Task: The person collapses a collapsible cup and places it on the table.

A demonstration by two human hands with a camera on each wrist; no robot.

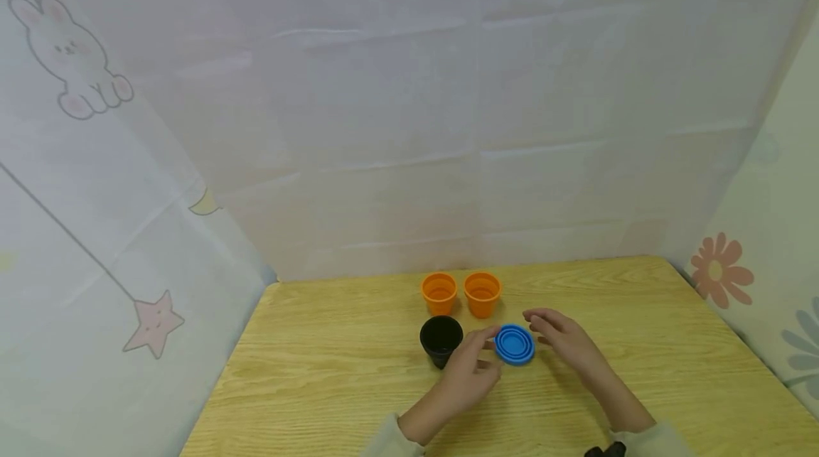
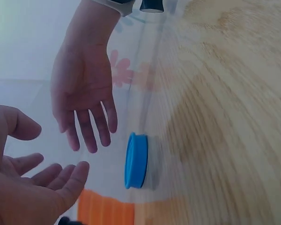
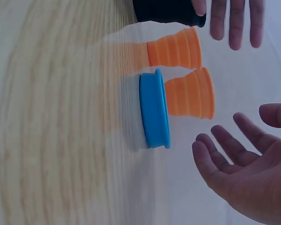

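Blue cup (image 1: 514, 345): folded flat on the table (image 1: 307, 357), below and between both hands, gripped by neither.
Left hand (image 1: 470, 375): fingers loosely extended, nothing held.
Right hand (image 1: 566, 340): fingers likewise relaxed, nothing held.
Handling: judged light, soft, hard to break; some rubbery grip expected.
Hold point: rim best pinched from opposite sides; rings may give if pressed.
Crowding: left hand is closely flanked by black cup (image 1: 441, 335), contact can't be told; orange cups (image 1: 439, 295) are set beyond the fingertips.
Room: wider tabletop is seen outside right hand, bounded by right edge.
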